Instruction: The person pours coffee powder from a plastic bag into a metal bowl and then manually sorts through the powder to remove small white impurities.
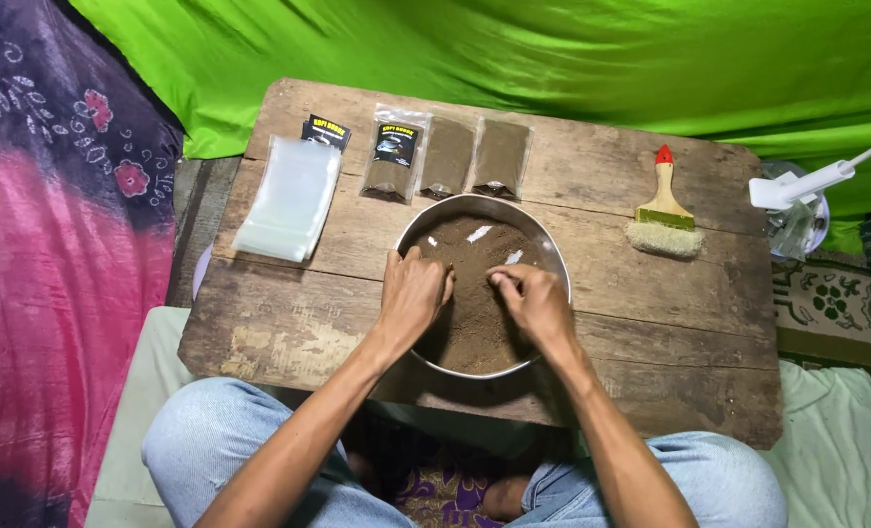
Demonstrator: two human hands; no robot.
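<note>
Head view shows both hands, left hand (pixel 414 293) and right hand (pixel 531 298), fingers curled into brown powder (pixel 474 332) in the metal bowl (pixel 553 256) mid-board; best worked gently, keeping powder inside the rim.

A round silver metal bowl (pixel 553 256) held dark brown powder (pixel 474 318) flecked with white. The weathered wooden board (pixel 602 293) was grey-brown with pale patches. 3 clear packets (pixel 447 156) showed brown fill, 1 bearing a black label. A wooden paintbrush (pixel 664 210) had a red tip, green band and cream bristles. A bright green cloth (pixel 513 49) was plain; a pink and purple cloth (pixel 54 244) carried flowers.
</note>
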